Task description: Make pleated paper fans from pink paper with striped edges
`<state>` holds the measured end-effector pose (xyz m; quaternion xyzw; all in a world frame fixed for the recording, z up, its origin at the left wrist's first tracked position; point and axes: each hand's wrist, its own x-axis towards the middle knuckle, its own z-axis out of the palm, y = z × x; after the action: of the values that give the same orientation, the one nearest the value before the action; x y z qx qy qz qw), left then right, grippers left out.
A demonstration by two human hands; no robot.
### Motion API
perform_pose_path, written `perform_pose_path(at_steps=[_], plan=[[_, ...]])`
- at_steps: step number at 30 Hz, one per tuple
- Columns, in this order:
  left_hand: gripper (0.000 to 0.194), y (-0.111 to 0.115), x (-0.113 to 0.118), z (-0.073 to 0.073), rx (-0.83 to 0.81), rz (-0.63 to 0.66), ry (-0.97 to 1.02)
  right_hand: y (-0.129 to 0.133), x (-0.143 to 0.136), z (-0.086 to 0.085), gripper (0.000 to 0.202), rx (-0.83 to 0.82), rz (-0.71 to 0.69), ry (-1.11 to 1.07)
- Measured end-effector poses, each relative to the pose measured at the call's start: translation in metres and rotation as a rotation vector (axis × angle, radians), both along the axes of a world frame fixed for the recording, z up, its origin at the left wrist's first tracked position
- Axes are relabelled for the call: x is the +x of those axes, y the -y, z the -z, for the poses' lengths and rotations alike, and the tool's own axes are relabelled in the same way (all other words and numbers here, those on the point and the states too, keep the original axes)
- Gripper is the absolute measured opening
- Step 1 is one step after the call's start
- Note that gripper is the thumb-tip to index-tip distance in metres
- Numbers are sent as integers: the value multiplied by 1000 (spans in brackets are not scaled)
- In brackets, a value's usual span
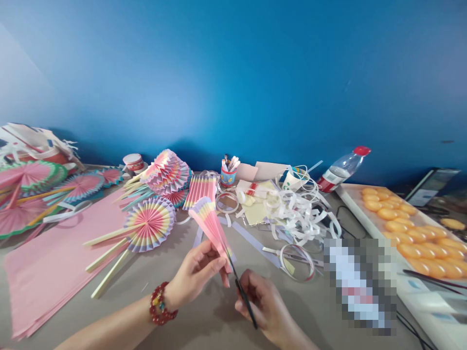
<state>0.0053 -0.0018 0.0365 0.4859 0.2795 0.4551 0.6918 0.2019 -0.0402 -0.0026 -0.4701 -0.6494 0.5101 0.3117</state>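
My left hand (204,272), with a red bead bracelet (159,304) on the wrist, pinches the narrow lower end of a pleated paper fan (209,223) in pink, yellow and lilac. The fan is partly folded and points up and away. In my right hand (260,301) is a pair of dark-handled scissors (243,294). Their tip meets the fan's narrow end close to my left fingers; whether the blades are apart is hard to see. Behind the fan stands a pleated paper piece (202,190) of similar colours.
Finished round fans (151,224) with sticks and pink paper sheets (65,257) lie at left. Curled white strips (302,214), a tape roll (297,262) and a bottle (343,167) are at right. A pen cup (228,174) stands near the blue wall. A tray of orange pieces (419,233) sits far right.
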Motion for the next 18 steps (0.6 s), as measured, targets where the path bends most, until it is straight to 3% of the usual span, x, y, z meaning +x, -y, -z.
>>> perform_pose_path(at_steps=[8, 18], plan=[[19, 0, 0, -2, -7, -12, -8, -2, -1, -5, 55, 4, 22, 56], [19, 1, 0, 0, -1, -15, -27, -2, -1, 4, 52, 70, 36, 85]])
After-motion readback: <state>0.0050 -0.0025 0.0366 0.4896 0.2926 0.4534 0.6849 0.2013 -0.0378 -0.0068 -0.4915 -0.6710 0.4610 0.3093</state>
